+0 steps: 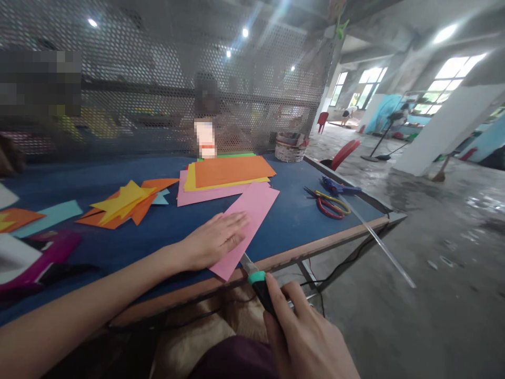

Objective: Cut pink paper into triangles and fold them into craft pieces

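My left hand (219, 237) lies flat with fingers stretched out on a strip of pink paper (258, 202), pressing it to the blue tabletop. The strip's near end reaches the table's front edge. In my right hand (302, 329) is a utility knife (260, 287) with a black and green handle. Its blade points at the paper's right side near the table edge; whether it touches the paper I cannot tell. Behind the strip lies a stack of coloured sheets, with an orange sheet (234, 171) on top and yellow, pink and green ones under it.
Cut star-like paper pieces (126, 202) lie to the left, near a magenta tool or holder (43, 258). Scissors (331, 205) and a blue glue gun (333, 184) with a clear glue stick (389, 250) are at right. A wicker basket (290, 150) stands by the mesh panel (158, 105).
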Demonstrator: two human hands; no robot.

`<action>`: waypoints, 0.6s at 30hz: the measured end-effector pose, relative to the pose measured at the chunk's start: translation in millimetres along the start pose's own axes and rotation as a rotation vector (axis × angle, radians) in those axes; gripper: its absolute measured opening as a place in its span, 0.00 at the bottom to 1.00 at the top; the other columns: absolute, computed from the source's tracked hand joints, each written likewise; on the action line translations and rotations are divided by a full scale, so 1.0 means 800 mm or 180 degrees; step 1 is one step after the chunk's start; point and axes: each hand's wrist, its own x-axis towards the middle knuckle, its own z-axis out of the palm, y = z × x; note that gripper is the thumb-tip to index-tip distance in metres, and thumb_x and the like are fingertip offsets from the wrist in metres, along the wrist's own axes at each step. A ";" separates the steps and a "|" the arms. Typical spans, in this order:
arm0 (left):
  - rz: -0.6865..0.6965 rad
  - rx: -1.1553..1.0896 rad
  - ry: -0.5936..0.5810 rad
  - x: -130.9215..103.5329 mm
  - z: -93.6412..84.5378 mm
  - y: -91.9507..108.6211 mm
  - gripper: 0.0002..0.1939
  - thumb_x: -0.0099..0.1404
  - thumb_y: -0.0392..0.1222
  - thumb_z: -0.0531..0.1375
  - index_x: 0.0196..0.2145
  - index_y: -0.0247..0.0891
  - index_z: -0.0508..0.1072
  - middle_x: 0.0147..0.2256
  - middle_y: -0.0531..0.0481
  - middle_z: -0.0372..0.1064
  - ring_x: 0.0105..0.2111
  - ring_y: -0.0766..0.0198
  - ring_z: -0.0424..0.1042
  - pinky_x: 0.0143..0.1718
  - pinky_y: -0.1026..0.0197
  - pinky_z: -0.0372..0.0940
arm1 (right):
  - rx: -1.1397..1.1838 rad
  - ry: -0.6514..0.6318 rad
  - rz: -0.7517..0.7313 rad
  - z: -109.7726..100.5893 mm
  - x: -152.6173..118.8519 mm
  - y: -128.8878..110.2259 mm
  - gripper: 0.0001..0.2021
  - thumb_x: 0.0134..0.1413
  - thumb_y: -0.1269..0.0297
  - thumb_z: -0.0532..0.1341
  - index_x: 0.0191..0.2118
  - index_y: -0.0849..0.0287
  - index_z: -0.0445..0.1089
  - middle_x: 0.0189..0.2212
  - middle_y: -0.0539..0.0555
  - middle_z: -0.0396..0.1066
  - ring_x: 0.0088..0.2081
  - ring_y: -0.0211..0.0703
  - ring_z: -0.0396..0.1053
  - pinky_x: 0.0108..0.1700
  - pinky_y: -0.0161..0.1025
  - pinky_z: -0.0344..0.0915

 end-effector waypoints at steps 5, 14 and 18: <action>-0.0751 0.0095 0.0879 0.028 -0.008 -0.011 0.23 0.66 0.46 0.48 0.53 0.29 0.65 0.52 0.37 0.65 0.53 0.52 0.65 0.55 0.52 0.59 | 0.0169 -0.0109 0.0034 -0.004 0.001 0.002 0.23 0.66 0.62 0.45 0.63 0.61 0.50 0.42 0.60 0.69 0.29 0.43 0.75 0.20 0.36 0.71; -0.1098 0.0236 0.1028 0.068 -0.001 -0.007 0.18 0.61 0.39 0.54 0.48 0.29 0.68 0.46 0.35 0.68 0.49 0.47 0.66 0.52 0.49 0.61 | 0.0319 -0.0163 0.0072 -0.001 -0.002 0.002 0.23 0.66 0.62 0.44 0.64 0.61 0.49 0.45 0.61 0.68 0.31 0.45 0.75 0.22 0.38 0.73; -0.1322 0.0166 0.1127 0.098 -0.006 -0.008 0.14 0.64 0.36 0.55 0.47 0.30 0.69 0.44 0.36 0.69 0.48 0.51 0.68 0.51 0.50 0.62 | 0.0262 -0.0127 0.0074 0.003 -0.002 0.002 0.24 0.66 0.62 0.45 0.64 0.61 0.49 0.44 0.60 0.68 0.31 0.44 0.75 0.23 0.37 0.73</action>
